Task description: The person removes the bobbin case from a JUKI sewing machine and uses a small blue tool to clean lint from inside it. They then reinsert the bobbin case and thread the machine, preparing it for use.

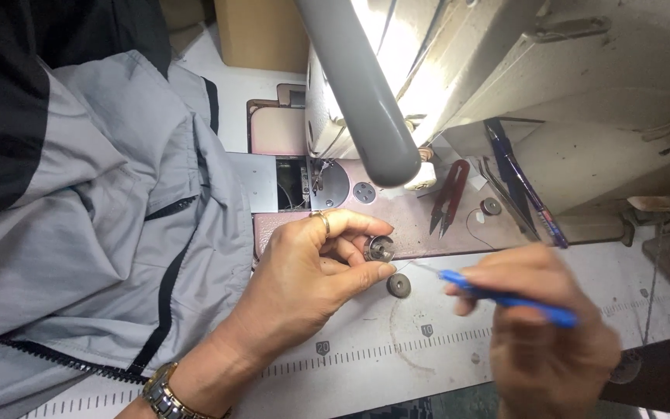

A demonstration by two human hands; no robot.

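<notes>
Right, we are looking down at the sewing machine bed, and our left hand (pixel 312 271) has its grip pinched around a small round metal bobbin case (pixel 379 249), thumb below and fingertips over the top, holding it just above the pale counter (pixel 366 341) with its printed ruler. Our right hand (pixel 548 334) has its grip pressed around a slim blue-handled tool (pixel 505 299), blurred here, its tip pointing toward the case.

We judge that bobbin case to be light, hard and smooth: stiff steel, a bit slippery under the fingers and easy to fumble. The rim looks like the place to take hold, as the left grip does now, leaving the open face free. Squeezing harder would not hurt it, we think, but a loose pinch could let it roll away.

Just beside the left fingertips, a dark round metal bobbin (pixel 398 285) lies flat on the counter, apart from the case. Further back, red thread snips (pixel 448 196) rest on the brownish machine bed (pixel 428 225), a second small bobbin (pixel 491 206) near them. A grey garment with a black zip (pixel 118 233) is bunched at our left, and a grey lamp arm (pixel 366 93) crosses above.
</notes>
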